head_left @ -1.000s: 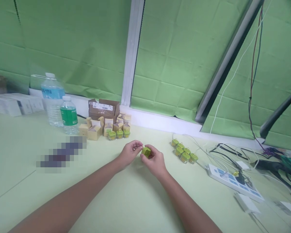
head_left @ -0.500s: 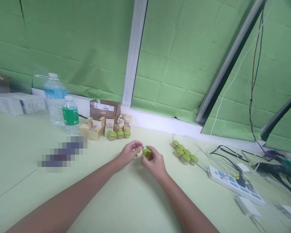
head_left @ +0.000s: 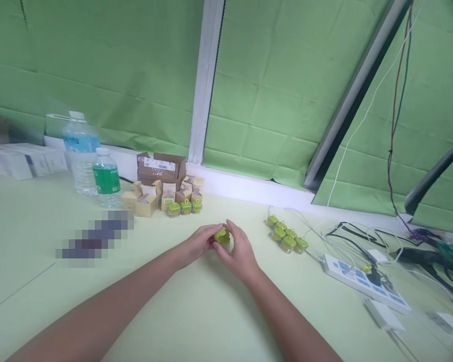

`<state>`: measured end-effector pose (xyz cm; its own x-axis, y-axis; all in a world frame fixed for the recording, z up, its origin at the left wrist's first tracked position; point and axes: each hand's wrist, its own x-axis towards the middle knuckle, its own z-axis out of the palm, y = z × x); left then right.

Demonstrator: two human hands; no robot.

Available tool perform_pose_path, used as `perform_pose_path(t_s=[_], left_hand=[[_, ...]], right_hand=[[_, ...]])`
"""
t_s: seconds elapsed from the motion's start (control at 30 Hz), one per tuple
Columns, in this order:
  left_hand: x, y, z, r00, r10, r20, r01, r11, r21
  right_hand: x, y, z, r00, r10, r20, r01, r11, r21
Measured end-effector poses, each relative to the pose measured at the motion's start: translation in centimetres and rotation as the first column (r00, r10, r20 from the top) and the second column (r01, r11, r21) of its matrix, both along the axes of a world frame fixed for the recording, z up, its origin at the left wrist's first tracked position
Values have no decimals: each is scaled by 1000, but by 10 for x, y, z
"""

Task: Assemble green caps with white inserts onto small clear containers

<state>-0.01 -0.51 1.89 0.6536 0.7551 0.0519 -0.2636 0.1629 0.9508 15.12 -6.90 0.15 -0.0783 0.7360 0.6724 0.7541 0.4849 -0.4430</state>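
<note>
My left hand [head_left: 198, 242] and my right hand [head_left: 238, 253] meet above the middle of the table. Between their fingers is a small hollow green lid [head_left: 222, 236], tilted so that its inside shows. Left fingertips close on its left side, partly hidden behind it. The right thumb and forefinger curve round its right side. To the right stands a group of small clear jars with green looped lids [head_left: 288, 244]. A short row of the same green-lidded jars [head_left: 185, 206] stands beyond my left hand, in front of small opened cartons [head_left: 146, 205].
A brown cardboard box [head_left: 160, 171] stands behind the cartons. Two water bottles [head_left: 107, 182] are at the left, with white boxes [head_left: 13, 161] farther left. A blurred-out object [head_left: 98, 236] lies nearer. A white power strip [head_left: 364, 282] and tangled cables [head_left: 357, 236] occupy the right.
My left hand has moved right and now touches the green lid. The lid has turned and shifted slightly left, its hollow side more visible. The view has shifted slightly.
</note>
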Motion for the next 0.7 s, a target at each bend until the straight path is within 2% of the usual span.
perform_pose_path(t_s=[0.13, 0.27, 0.33, 0.4, 0.47, 0.53, 0.63, 0.7], left_hand=[[-5, 17, -5, 991, 135, 19, -131, 982, -139], [-13, 38, -12, 967, 253, 6, -242, 933, -267], [-16, 44, -15, 960, 279, -3, -268, 917, -295], [-17, 47, -18, 956, 294, -18, -286, 911, -297], [-17, 47, -20, 954, 295, -46, -296, 912, -285], [-16, 45, -22, 956, 279, -85, -292, 920, -260], [-14, 39, -23, 962, 234, -142, -259, 946, -195], [-11, 34, -23, 970, 190, -148, -212, 966, -148]], right_hand=[[7, 0, 2, 996, -82, 31, 84, 995, -49], [11, 5, -5, 977, -112, 180, 146, 971, -190], [11, 8, -10, 969, -103, 226, 158, 957, -242], [10, 10, -13, 971, -96, 218, 149, 958, -243], [9, 10, -12, 988, -88, 130, 114, 972, -207], [8, 10, -9, 997, -60, -39, 53, 985, -166], [7, 9, -3, 957, -7, -290, -27, 993, -112], [6, 9, -1, 925, 16, -379, -61, 992, -108]])
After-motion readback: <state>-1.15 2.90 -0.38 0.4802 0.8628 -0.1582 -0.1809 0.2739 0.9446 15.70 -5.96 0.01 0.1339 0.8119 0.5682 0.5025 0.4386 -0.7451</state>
